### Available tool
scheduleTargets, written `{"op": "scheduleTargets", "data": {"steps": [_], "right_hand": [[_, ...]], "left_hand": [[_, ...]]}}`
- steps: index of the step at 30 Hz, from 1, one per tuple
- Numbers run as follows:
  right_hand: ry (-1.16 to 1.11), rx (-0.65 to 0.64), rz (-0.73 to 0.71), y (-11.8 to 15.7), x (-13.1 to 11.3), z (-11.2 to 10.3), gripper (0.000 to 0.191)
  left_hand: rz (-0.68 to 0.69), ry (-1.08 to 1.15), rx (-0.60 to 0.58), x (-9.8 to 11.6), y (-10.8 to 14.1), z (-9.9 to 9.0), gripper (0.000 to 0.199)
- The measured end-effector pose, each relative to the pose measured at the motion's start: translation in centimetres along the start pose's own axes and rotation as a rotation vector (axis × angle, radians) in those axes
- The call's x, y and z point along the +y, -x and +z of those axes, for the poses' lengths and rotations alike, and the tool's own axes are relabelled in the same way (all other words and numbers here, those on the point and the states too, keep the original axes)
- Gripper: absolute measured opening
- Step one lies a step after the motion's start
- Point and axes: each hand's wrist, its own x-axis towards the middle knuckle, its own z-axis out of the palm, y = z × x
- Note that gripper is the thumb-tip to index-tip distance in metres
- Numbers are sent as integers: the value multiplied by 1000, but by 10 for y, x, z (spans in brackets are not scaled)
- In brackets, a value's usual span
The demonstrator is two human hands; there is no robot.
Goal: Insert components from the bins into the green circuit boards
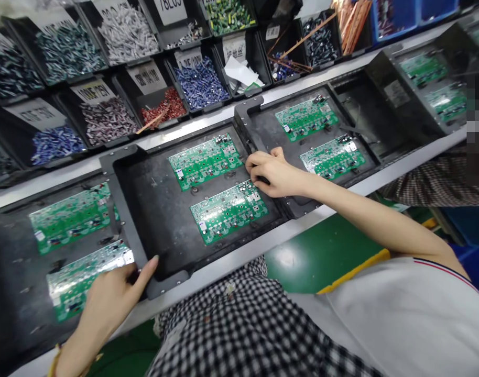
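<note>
A black tray (145,209) in the middle carries two green circuit boards, a far board (204,159) and a near board (228,212). At the tray's near left corner is my left hand (109,298), with the thumb over the frame and the fingers bent on its other side. It partly covers a circuit board (76,280) in the left tray. My right hand (276,173) is curled over the tray's right edge, close to the two middle boards. Its fingertips are partly hidden, and no loose part shows in it.
Behind the rail, labelled black bins hold loose components, among them blue parts (202,81) and red parts (164,107). Another tray (263,123) with two boards adjoins on the right. A checked cloth (231,324) covers my lap. Another person's checked garment (439,178) shows at right.
</note>
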Motion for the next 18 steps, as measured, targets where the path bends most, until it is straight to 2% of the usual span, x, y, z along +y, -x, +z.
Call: {"op": "scheduleTargets", "data": {"steps": [5,14,18], "right_hand": [[30,-19,-37,1,4,-2,13],[65,-9,-111,2,9,-1,17],[108,-14,-55,12,15,-7,14]], "left_hand": [[11,-22,-86,6,-4,-5,49],[-61,-88,-39,2,-5,8,49],[-33,-55,-79,11,-7,15,44]]}}
